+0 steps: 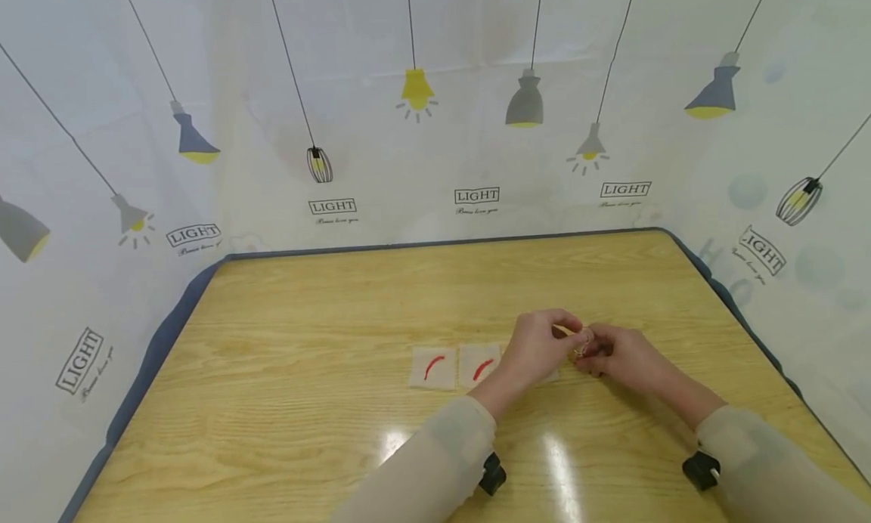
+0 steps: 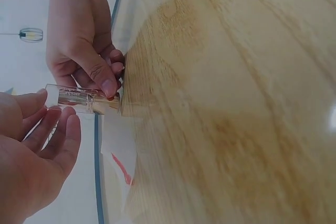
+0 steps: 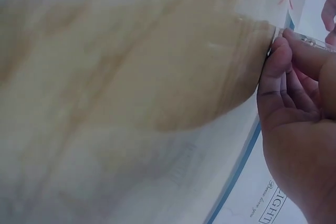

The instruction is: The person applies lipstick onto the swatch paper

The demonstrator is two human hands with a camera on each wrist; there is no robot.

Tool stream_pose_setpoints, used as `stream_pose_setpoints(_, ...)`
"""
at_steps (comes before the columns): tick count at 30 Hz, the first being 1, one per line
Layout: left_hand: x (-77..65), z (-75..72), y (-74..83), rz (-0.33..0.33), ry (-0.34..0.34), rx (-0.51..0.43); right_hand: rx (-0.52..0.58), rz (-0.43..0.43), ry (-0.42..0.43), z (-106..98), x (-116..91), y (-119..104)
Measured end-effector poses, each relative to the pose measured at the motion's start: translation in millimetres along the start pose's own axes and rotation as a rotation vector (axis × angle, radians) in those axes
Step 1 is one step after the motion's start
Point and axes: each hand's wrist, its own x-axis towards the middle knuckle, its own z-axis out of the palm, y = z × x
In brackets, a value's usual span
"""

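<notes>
Both hands meet over the right half of the table, holding a small clear tube (image 2: 76, 98) with printed lettering between them. Thumb and fingers of my left hand (image 1: 537, 347) pinch one end of it. The other end sits in the fingertips of my right hand (image 1: 629, 359), seen close in the right wrist view. The tube lies roughly level in the left wrist view; its exact kind cannot be told. Beneath and left of the hands lie pale square pieces with red curved strokes, a left one (image 1: 433, 378) and a middle one (image 1: 469, 353); another (image 1: 550, 377) is mostly hidden by my left hand.
The wood-grain table (image 1: 286, 334) has a dark blue border at its back and sides. A white sheet (image 1: 381, 24) printed with hanging lamps surrounds it. A black device (image 1: 493, 475) sits at the left wrist and a second black device (image 1: 701, 471) at the right.
</notes>
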Motion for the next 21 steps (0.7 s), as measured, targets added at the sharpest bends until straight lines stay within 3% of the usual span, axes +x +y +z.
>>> stream_pose_setpoints(15, 1.1, 3.6, -2.4, -0.031, 0.024, -0.037, 0.031, 0.04, -0.049, 2.2, 2.2, 4.4)
stream_pose_setpoints(21, -1.4, -1.0, -2.3, -0.039, 0.022, -0.057, 0.032, 0.017, -0.047, 2.2, 3.3, 4.2)
